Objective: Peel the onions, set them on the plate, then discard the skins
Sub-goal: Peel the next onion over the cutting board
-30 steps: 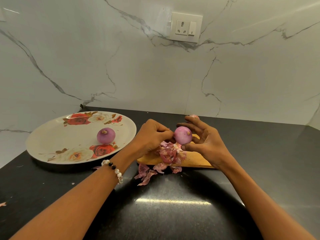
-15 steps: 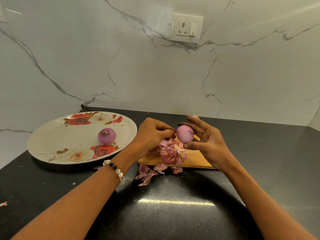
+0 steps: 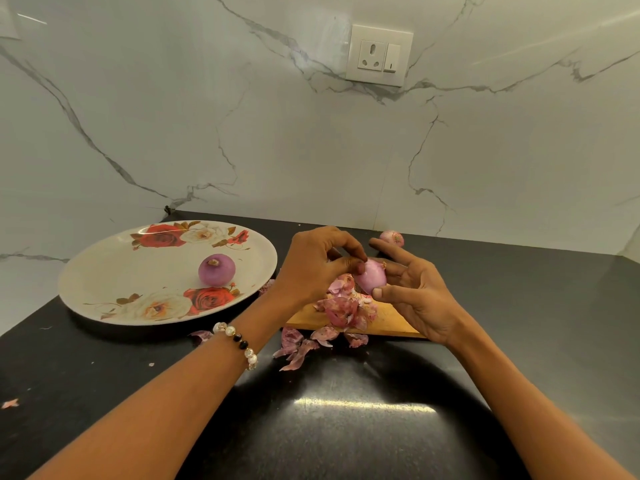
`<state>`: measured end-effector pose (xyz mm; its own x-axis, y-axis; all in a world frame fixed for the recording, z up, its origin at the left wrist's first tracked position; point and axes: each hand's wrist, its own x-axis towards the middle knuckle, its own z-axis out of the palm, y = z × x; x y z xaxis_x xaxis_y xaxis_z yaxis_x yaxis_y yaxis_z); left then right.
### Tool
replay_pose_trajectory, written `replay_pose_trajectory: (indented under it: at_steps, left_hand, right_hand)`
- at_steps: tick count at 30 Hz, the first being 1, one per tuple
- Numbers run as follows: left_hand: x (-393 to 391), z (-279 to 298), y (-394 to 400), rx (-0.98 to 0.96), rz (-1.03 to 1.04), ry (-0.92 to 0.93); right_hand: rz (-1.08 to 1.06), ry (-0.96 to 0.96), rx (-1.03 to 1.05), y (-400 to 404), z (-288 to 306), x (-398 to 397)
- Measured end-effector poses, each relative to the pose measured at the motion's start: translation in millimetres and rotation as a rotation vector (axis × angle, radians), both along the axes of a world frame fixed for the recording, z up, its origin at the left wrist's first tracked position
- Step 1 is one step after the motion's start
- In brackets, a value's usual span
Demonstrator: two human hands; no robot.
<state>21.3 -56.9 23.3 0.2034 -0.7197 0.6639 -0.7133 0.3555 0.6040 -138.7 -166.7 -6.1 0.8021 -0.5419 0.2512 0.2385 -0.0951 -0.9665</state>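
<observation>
My right hand (image 3: 420,289) holds a pink onion (image 3: 372,278) between thumb and fingers above the wooden board (image 3: 391,322). My left hand (image 3: 317,266) has its fingers curled and its fingertips pinch at the onion's top end. A pile of pink skins (image 3: 344,306) lies on the board, and more skins (image 3: 298,344) lie on the black counter in front of it. One peeled purple onion (image 3: 217,270) sits on the flowered plate (image 3: 104,268) at the left. Another unpeeled onion (image 3: 392,238) rests behind my hands near the wall.
The black counter (image 3: 329,427) meets a white marble wall at the back and left. A wall socket (image 3: 379,55) is mounted above. Small skin scraps (image 3: 9,403) lie at the counter's left edge.
My left hand's fingertips have moved up from the onion's left side to its top. The onion has turned in my right hand, now lying tilted.
</observation>
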Motion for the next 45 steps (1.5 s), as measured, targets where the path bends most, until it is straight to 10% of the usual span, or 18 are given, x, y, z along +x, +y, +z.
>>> replay_pose_trajectory:
  at_steps: [12,30,45]
  left_hand:
    - [-2.5,-11.2,-9.9,0.015,0.029,-0.261]
    - [8.6,4.7,0.6,-0.022,0.059,0.016]
    - [3.5,-7.2,-1.2,-0.139,0.037,-0.396]
  right_hand:
    - [0.013,-0.047,0.076,3.5,4.0,-0.1]
    - [0.013,-0.210,0.211,-6.1,7.7,-2.1]
    - [-0.082,-0.083,0.049,2.6,10.8,-3.8]
